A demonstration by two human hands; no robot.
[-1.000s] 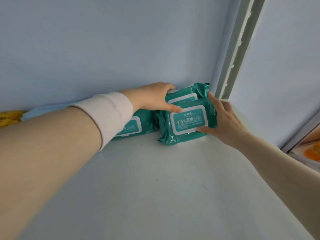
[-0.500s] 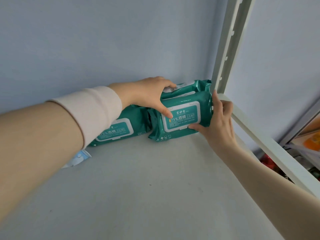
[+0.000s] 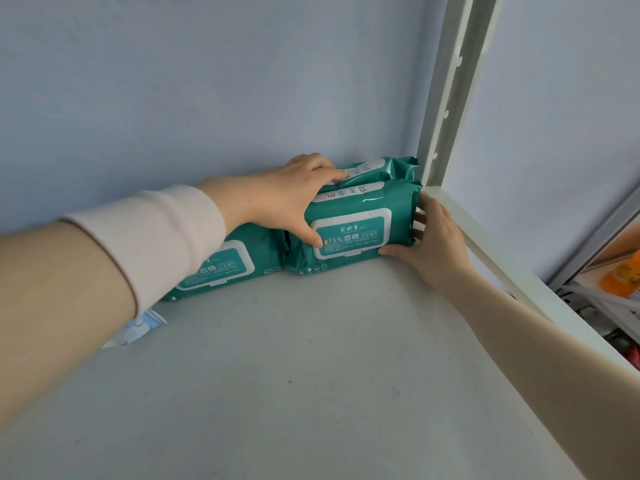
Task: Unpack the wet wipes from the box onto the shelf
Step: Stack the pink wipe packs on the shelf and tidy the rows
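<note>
Teal wet wipe packs stand on edge at the back right corner of the white shelf [image 3: 311, 375]. The front pack [image 3: 356, 230] faces me with its white label. My left hand [image 3: 287, 199] grips its left end, thumb on the front face and fingers over the top, reaching onto a second pack [image 3: 384, 169] behind it. My right hand [image 3: 436, 237] holds the front pack's right end, thumb under its lower corner. A third teal pack [image 3: 228, 268] stands to the left, partly hidden by my left sleeve.
A pale blue wall rises behind the shelf. A white slotted upright post [image 3: 450, 91] and the shelf's right rail [image 3: 502, 271] close the corner. A light blue packet [image 3: 138, 329] lies under my left forearm. Orange goods [image 3: 621, 271] sit on a neighbouring shelf at right.
Both hands have kept their hold on the front pack and eased it right, toward the post. The view has shifted left, so more of the right rail shows.
</note>
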